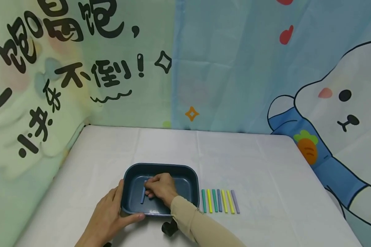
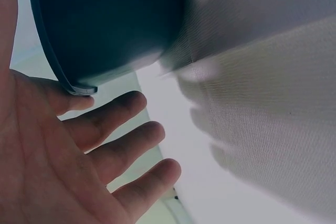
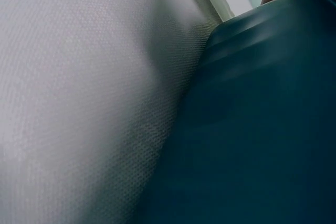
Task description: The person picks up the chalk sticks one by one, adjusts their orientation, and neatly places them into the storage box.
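Pinching a blue stick (image 1: 143, 196) nr L edge of tray (image 1: 162, 168), R hand (image 1: 162, 188) may leave it askew if fingers part unevenly; L hand (image 1: 108, 212), fingers spread at near-L corner, could shift tray by overpressing.

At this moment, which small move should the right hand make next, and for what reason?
Probably, the right hand should gently release the blue stick: its fingers are at the stick's upper end, the stick is already inside the tray, the left hand touches the tray's rim, and seven sticks lie outside.
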`<state>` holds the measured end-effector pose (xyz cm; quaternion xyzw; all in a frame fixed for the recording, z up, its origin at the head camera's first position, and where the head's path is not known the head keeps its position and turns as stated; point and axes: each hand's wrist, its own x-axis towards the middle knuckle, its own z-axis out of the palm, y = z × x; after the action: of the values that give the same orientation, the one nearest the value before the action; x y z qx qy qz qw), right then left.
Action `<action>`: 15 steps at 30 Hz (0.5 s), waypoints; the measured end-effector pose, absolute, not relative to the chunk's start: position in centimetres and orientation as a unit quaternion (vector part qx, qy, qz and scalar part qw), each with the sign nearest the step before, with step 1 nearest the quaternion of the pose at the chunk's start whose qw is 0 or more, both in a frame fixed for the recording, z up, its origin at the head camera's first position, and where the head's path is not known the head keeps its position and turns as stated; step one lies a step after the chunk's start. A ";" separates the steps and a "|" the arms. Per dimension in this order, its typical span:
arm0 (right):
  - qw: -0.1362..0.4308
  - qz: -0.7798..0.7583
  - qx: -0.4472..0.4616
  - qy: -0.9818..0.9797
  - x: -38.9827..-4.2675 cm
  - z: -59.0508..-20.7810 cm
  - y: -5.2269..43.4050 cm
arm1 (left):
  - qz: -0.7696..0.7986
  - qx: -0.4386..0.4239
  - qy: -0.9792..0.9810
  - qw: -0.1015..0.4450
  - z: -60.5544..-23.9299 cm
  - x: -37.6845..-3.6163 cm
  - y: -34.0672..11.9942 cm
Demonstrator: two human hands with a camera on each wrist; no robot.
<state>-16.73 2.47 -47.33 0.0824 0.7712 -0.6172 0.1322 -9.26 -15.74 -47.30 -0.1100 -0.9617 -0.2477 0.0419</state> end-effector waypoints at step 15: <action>0.110 -0.592 0.094 0.793 -16.7 -47.5 2.4 | -0.244 -0.115 -0.961 0.067 -47.5 -9.1 -15.7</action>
<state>-16.75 2.40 -47.48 0.0939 0.7928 -0.5920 0.1105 -9.08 -15.69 -47.52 -0.1152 -0.9606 -0.2440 0.0672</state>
